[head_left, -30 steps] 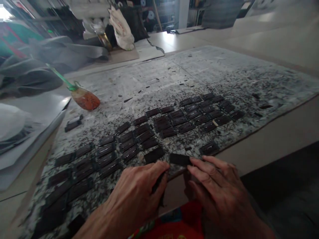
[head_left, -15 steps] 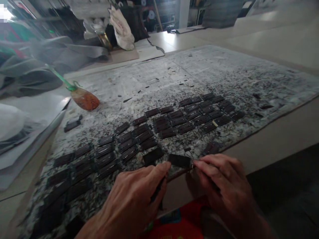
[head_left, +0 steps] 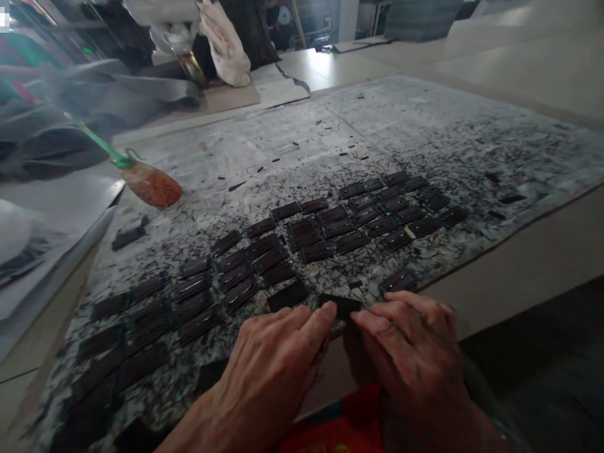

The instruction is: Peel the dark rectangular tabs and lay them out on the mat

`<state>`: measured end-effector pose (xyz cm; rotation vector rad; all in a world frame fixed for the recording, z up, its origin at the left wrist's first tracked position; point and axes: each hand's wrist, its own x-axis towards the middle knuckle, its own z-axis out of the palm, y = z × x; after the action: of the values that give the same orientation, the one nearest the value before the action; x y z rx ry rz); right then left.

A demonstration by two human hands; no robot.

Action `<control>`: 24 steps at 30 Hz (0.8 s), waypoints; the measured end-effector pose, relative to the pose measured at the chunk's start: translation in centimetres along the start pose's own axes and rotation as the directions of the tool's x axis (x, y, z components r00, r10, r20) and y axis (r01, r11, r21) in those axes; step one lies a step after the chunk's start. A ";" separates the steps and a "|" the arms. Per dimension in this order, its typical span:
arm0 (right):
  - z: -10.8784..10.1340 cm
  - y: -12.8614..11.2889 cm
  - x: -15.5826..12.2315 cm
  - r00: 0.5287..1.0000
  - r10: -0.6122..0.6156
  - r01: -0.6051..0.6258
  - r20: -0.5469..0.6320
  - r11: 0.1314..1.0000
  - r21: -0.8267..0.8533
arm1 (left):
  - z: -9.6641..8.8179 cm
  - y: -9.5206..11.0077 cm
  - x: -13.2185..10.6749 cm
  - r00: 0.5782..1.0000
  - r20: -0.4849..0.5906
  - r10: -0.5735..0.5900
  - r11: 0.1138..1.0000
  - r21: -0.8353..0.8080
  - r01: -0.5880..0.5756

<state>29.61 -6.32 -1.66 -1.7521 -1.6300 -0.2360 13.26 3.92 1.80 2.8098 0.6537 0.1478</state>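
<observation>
Rows of dark glossy rectangular pieces [head_left: 358, 217] lie on a paint-flecked sheet [head_left: 377, 119], spreading from the middle toward the lower left. My left hand [head_left: 274, 371] curls at the near edge of the sheet, with a thin dark strip [head_left: 325, 346] partly hidden under its fingers. My right hand [head_left: 410, 355] rests to its right. Both hands' fingertips meet at a matte black rectangular piece [head_left: 340, 306], which they partly cover. Another piece [head_left: 287, 296] lies just beyond my left fingers.
An orange-red bulb on a green stick [head_left: 151, 185] lies at the sheet's far left, near a loose dark piece [head_left: 127, 238]. White sheets and grey cloth [head_left: 94, 94] lie left. A white sack [head_left: 224, 44] stands behind. Red cloth [head_left: 335, 425] shows below my hands.
My left hand has moved right and now covers the black piece's left end. My right fingers have shifted left. The view has tilted slightly.
</observation>
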 end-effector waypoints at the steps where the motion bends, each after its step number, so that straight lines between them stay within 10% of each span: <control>1: 0.0 0.0 0.0 1.000 0.005 -0.005 -0.001 1.000 0.001 | 0.0 -0.1 0.0 1.000 0.004 -0.002 1.000 -0.014 0.002; 24: 0.3 0.7 -0.2 0.994 -0.074 0.080 -0.077 0.994 0.072 | 0.3 -0.5 -0.5 0.994 0.093 -0.060 0.992 -0.104 0.070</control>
<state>30.07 -6.28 -2.26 -1.6072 -1.6337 -0.2695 12.69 4.06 1.39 2.6716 0.6943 0.0435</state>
